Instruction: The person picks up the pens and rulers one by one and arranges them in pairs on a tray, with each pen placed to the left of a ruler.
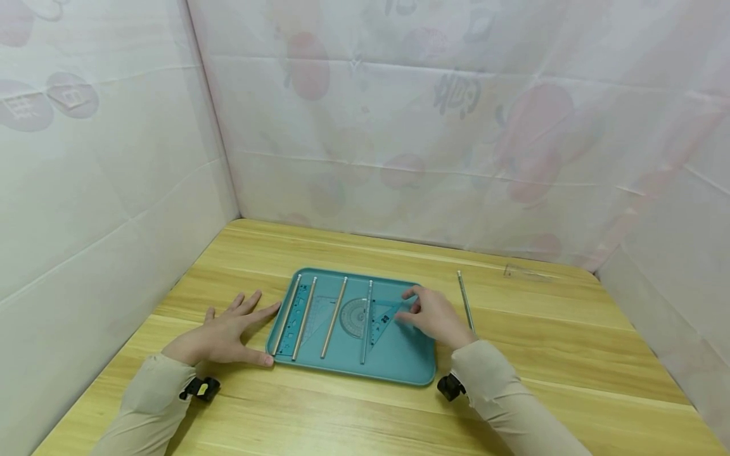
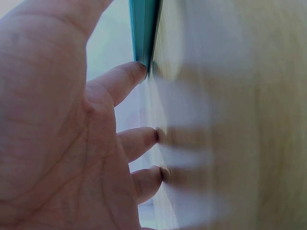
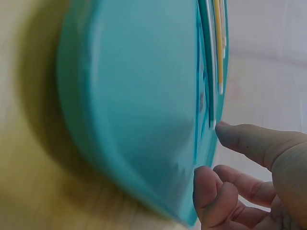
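Note:
A teal tray [image 1: 399,368] lies on the table. My left hand [image 1: 228,335], fingers spread, touches its left edge with thumb and index finger; the other fingertips meet the tabletop. Over the tray's right part is my right hand [image 1: 436,316], fingers bent, thumb and fingertips apart, nothing visible between them. Beside those fingertips lies a blue set square [image 1: 381,322]. Leftward across the tray are a silvery pencil [image 1: 367,326], a clear protractor [image 1: 352,316], a clear set square [image 1: 319,310], several gold pencils [image 1: 333,320] and a blue ruler [image 1: 292,323].
Another silvery pencil [image 1: 464,297] lies on the table right of the tray, partly hidden by the right wrist. A thin clear piece [image 1: 527,273] lies near the back right edge. Printed cloth walls [image 1: 399,126] enclose the wooden table [image 1: 570,354] at the back and sides.

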Demonstrator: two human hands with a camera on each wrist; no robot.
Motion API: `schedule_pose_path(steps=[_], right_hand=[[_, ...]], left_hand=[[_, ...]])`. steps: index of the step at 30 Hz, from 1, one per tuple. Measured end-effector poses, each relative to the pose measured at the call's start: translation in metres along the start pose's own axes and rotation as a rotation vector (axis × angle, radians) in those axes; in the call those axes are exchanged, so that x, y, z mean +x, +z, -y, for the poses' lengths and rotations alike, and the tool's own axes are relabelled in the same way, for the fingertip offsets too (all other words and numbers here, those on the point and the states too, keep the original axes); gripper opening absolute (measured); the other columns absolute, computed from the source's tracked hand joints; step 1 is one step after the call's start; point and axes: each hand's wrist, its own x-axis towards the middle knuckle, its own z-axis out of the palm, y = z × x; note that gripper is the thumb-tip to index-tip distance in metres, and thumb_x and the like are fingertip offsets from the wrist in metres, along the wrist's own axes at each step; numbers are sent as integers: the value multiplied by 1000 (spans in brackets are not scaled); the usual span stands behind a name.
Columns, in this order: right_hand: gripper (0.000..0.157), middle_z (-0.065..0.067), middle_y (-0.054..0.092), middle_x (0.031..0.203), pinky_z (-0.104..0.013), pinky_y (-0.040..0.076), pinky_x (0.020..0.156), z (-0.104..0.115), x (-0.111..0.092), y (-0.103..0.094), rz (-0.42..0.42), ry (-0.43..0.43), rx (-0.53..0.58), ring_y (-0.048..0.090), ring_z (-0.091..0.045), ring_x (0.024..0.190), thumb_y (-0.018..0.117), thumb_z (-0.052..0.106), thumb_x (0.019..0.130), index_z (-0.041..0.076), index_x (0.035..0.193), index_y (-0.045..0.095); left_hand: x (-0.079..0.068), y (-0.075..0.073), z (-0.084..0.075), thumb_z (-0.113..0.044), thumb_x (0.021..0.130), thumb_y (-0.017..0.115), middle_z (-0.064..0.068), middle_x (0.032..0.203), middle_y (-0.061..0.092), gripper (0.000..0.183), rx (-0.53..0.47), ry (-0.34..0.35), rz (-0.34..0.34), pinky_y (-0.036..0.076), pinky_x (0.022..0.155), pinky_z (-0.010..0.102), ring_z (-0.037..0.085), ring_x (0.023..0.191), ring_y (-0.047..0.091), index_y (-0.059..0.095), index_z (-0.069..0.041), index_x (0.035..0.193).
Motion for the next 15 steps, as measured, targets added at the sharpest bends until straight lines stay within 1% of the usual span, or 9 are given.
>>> schedule_pose_path(steps=[5,12,15], right_hand=[[47,-8,69,95,-31,52,67,-9,0,-10,3,10,-15,61,-18,78,79,22,100,1,139,64],[45,-11,70,95,-32,52,66,-19,-2,-23,-25,29,-26,61,-19,77,78,22,101,-2,137,65],[45,-11,70,96,-32,51,66,-24,-1,-28,-36,50,-34,61,-20,76,77,23,101,-1,137,65]], left_hand=[[0,0,0,-70,82,83,30,178,10,111,-3,4,-2,1,105,98,64,160,5,32,-28,171],[0,0,1,-70,82,83,29,178,11,111,2,2,-1,1,106,98,64,161,5,31,-29,171],[0,0,1,-70,82,82,29,178,10,111,2,4,-2,1,105,98,64,160,5,31,-29,171]])
